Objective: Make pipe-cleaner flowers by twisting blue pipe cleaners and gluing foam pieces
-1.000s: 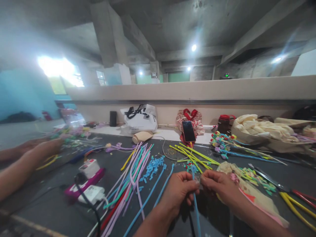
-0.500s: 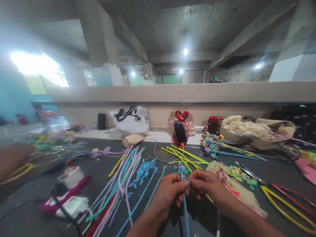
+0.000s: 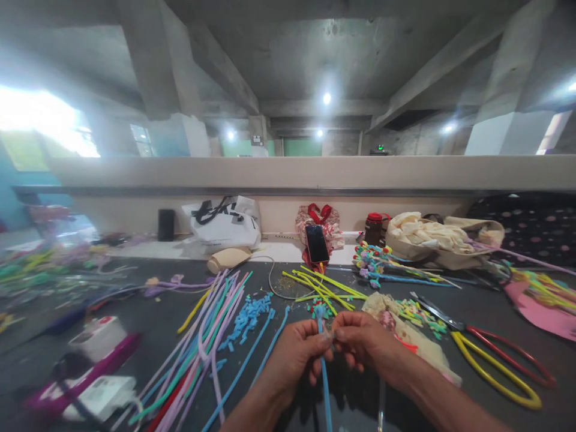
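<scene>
My left hand (image 3: 292, 357) and my right hand (image 3: 362, 341) meet low in the middle over the dark table (image 3: 135, 324). Both pinch a thin blue stick (image 3: 324, 384) that runs up between them and ends in a small blue tip above my fingers. The left fingers are curled round the stick. The right fingertips press on it from the other side, holding something small and pale that I cannot make out.
Long coloured sticks (image 3: 211, 324), blue bits (image 3: 245, 315), yellow sticks (image 3: 321, 287). Red-and-yellow cutters (image 3: 490, 360) right. Power strip with chargers (image 3: 96, 360) left. Phone (image 3: 317, 243), white bag (image 3: 225, 222), jar (image 3: 373, 228), cloth bundle (image 3: 432, 237) at the back.
The view has swung to the right, so everything shifted left in frame. Another person's arms at the far left have left the view. My hands keep pinching the blue stick.
</scene>
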A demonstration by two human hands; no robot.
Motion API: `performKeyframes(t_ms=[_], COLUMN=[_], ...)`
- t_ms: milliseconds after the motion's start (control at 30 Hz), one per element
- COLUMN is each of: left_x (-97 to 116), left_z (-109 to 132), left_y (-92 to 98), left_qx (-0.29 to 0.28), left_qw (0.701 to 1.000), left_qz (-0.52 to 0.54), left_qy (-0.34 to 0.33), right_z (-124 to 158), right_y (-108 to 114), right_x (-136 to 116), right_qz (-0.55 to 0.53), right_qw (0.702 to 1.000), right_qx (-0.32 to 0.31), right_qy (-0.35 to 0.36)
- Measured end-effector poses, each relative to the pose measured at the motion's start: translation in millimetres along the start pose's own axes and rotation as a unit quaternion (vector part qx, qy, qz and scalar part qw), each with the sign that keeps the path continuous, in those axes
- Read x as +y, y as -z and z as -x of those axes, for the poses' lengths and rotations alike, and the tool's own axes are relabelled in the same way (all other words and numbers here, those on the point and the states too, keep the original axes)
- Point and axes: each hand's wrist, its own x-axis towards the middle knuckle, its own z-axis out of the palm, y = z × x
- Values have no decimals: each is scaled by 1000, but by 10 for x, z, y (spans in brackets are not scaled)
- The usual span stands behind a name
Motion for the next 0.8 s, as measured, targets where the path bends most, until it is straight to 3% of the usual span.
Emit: performKeyframes(t_ms=[200,333,500,700,800], left_x=[19,48,41,17,16], left_z=[-22,-24,-26,-10,-4], left_y=[41,59,67,64,57], left_qx=[33,40,35,28,24], left_qw=[998,996,996,997,997], left_qz=[47,74,76,71,71], left_qy=[8,16,25,13,8], right_z=[-57,-69,-58,-4,13], right_y=[81,131,108,75,79], right_x=[-13,8,32,-72,-94], right_qz=[18,45,151,309,311], right_qw=[995,991,981,930,931], right_qx=[89,113,112,101,83], right_qy=[44,52,50,170,172])
